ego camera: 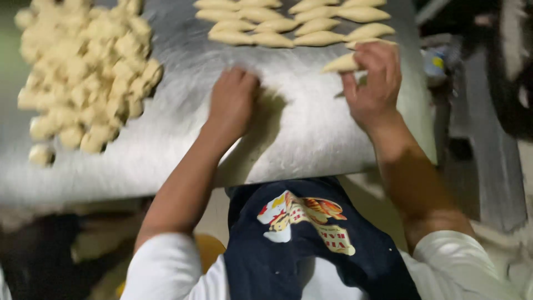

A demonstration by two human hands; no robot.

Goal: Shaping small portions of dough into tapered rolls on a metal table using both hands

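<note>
My right hand holds a pale spindle-shaped dough piece at its fingertips, just above the steel table. It is at the near end of rows of shaped dough pieces laid at the table's far side. My left hand rests palm down on the table with fingers curled; whether dough lies under it is hidden. A big heap of small dough lumps lies to the left of that hand.
The table's near edge runs just in front of my dark apron. Its right edge is close beside my right hand, with dark, blurred objects beyond it.
</note>
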